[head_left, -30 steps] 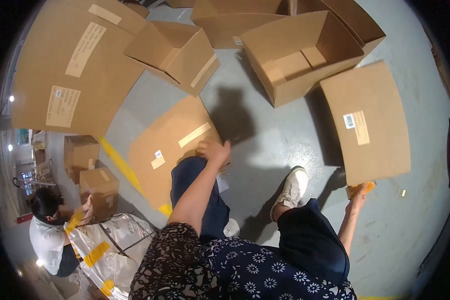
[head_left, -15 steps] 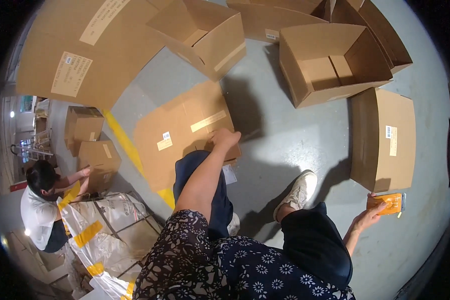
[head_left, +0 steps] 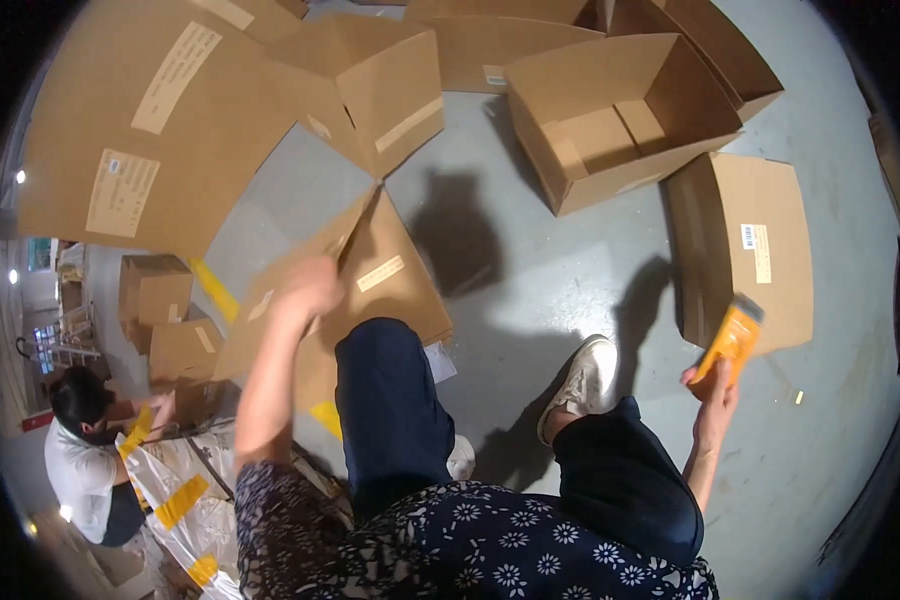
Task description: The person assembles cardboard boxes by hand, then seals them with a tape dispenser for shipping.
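Left-hand grip (head_left: pixel 312 286), pinched on the raised carton flap (head_left: pixel 248 322), should lift evenly (right hand (head_left: pixel 715 392) holds an orange tool (head_left: pixel 733 343) well apart).

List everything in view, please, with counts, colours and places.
Large carton: one, brown, upper left
Nearer open boxes: two, brown, upper middle
Rear boxes: several, brown, top edge
Labelled box: one, brown, right
Carton with raised flap: one, brown, left of centre
Handheld tool: one, orange, lower right
Distant boxes: at least two, brown, far left
Wrapped bundle: one, white, lower left
Paper: one, white, centre
Floor line: one, yellow, left
Floor: one, grey, beneath
Co-worker: one, white top, far left
Patterned top: one, dark, bottom
Trousers: one pair, dark, bottom
Shoes: two, white, lower middle
Left hand: one, bare, on the flap
Right hand: one, bare, around the tool
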`<state>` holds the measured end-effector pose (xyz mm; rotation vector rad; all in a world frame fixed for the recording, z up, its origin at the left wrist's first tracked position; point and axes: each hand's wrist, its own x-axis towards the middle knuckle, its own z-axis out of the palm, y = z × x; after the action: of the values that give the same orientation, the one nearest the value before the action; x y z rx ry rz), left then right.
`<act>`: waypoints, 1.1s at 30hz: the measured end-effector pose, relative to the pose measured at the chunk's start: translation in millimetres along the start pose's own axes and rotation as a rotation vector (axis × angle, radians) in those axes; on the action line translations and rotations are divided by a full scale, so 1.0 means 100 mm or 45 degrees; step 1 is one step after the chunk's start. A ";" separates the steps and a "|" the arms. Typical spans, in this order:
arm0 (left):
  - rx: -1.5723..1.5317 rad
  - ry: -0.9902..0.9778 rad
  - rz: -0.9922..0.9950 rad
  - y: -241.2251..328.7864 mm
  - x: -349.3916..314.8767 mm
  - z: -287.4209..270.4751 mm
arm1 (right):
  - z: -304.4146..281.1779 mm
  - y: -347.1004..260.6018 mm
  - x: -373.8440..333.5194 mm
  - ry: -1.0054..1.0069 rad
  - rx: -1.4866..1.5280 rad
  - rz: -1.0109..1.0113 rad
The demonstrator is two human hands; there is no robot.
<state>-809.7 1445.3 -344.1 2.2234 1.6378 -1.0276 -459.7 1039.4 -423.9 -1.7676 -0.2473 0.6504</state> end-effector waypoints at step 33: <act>-0.422 0.916 1.236 1.76 1.38 -0.42 | 0.74 -0.41 -0.16 -0.833 0.265 -0.024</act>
<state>-613.7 1508.1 -441.2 2.7362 0.5509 0.2897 -506.7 1104.5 -392.8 -1.3086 -0.6157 1.1862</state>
